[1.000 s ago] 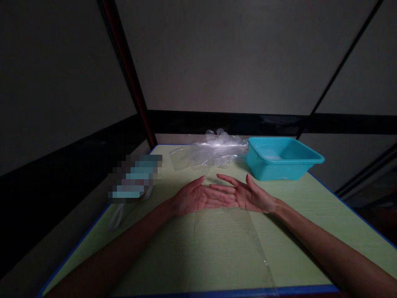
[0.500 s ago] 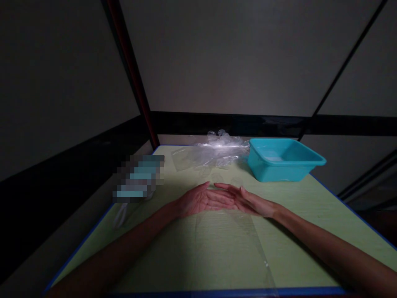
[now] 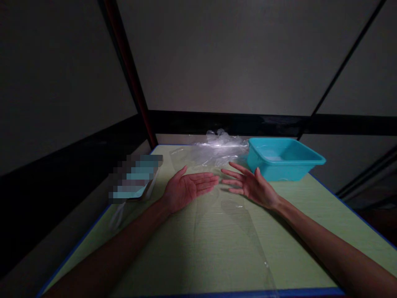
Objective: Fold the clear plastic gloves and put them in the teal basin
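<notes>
My left hand (image 3: pixel 187 189) is open, palm turned up, its fingers straight and pointing right. Facing it, my right hand (image 3: pixel 252 185) is also open, with the fingers spread toward the left. A small gap separates the fingertips, and neither hand holds anything. Below and between the hands, a clear plastic bag or sheet (image 3: pixel 229 244) lies flat on the table, its long edges running toward the front. Whether the hands touch the plastic cannot be made out.
The pale green table (image 3: pixel 310 231) has a blue edge. Crumpled clear plastic (image 3: pixel 217 149) lies at its back, beside a turquoise basin (image 3: pixel 283 169). At the left is a blurred-out item (image 3: pixel 136 178) with a pale strap (image 3: pixel 117 217). Walls stand behind and left.
My hands, overlapping at the fingers before, have come apart and turned their palms up. The fingers of my right hand have spread. The plastic and basin stay where they were.
</notes>
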The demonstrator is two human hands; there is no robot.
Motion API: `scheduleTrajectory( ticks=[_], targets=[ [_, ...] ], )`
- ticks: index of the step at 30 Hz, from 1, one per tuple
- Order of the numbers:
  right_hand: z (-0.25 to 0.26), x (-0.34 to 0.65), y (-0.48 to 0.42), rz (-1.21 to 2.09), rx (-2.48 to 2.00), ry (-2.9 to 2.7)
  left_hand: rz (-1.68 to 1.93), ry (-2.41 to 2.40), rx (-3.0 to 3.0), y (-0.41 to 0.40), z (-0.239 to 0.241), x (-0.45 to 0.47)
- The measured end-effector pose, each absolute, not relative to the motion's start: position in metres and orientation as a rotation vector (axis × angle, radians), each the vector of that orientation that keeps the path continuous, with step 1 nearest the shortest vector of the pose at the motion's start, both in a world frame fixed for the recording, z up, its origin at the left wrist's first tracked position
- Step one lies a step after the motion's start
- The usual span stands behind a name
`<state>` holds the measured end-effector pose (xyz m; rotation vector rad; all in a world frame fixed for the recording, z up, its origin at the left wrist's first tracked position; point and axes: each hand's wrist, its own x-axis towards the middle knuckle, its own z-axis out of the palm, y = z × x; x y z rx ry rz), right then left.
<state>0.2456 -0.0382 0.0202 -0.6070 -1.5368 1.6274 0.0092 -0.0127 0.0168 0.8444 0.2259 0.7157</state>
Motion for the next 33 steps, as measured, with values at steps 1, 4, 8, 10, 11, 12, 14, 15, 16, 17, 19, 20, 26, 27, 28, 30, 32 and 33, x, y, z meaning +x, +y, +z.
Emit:
scheduleTrajectory(
  ticks=[1, 4, 8, 10, 11, 12, 14, 15, 16, 17, 19, 20, 26, 27, 28, 30, 32, 33],
  targets=[
    [0.019, 0.244, -0.04, 1.677, -0.563, -1.507, 0.681, 0.188, 0.833, -0.014, 0.016, 0.01],
    [0.018, 0.239, -0.044, 1.781, -0.485, -1.477, 0.586, 0.12, 0.835, -0.018, 0.015, 0.014],
    [0.017, 0.236, -0.049, 1.849, -0.441, -1.514, 0.488, 0.086, 0.863, -0.022, 0.013, 0.018],
    [0.016, 0.235, -0.051, 1.875, -0.442, -1.536, 0.445, 0.099, 0.87, -0.024, 0.012, 0.019],
    [0.016, 0.235, -0.051, 1.884, -0.444, -1.547, 0.427, 0.113, 0.873, -0.024, 0.011, 0.019],
    [0.015, 0.235, -0.052, 1.891, -0.451, -1.557, 0.412, 0.129, 0.876, -0.024, 0.009, 0.019],
    [0.015, 0.234, -0.053, 1.894, -0.466, -1.577, 0.397, 0.156, 0.883, -0.025, 0.007, 0.02],
    [0.014, 0.234, -0.053, 1.892, -0.473, -1.588, 0.395, 0.166, 0.887, -0.025, 0.005, 0.02],
    [0.014, 0.235, -0.053, 1.889, -0.479, -1.599, 0.396, 0.174, 0.889, -0.025, 0.004, 0.02],
    [0.013, 0.235, -0.053, 1.883, -0.485, -1.612, 0.399, 0.179, 0.89, -0.025, 0.003, 0.02],
    [0.012, 0.236, -0.054, 1.849, -0.5, -1.656, 0.404, 0.189, 0.887, -0.025, 0.002, 0.02],
    [0.012, 0.237, -0.054, 1.824, -0.508, -1.686, 0.406, 0.192, 0.884, -0.025, 0.001, 0.02],
    [0.012, 0.239, -0.058, 1.755, -0.525, -1.821, 0.403, 0.209, 0.885, -0.026, 0.0, 0.021],
    [0.011, 0.239, -0.059, 1.749, -0.526, -1.822, 0.4, 0.208, 0.885, -0.026, 0.001, 0.021],
    [0.011, 0.239, -0.059, 1.741, -0.527, -1.812, 0.396, 0.205, 0.885, -0.026, 0.001, 0.021],
    [0.009, 0.238, -0.058, 1.735, -0.526, -1.745, 0.391, 0.199, 0.881, -0.026, 0.001, 0.021],
    [0.007, 0.236, -0.056, 1.751, -0.52, -1.628, 0.389, 0.19, 0.874, -0.025, 0.002, 0.021],
    [0.007, 0.235, -0.055, 1.757, -0.522, -1.566, 0.394, 0.181, 0.867, -0.025, 0.002, 0.02]
  ],
)
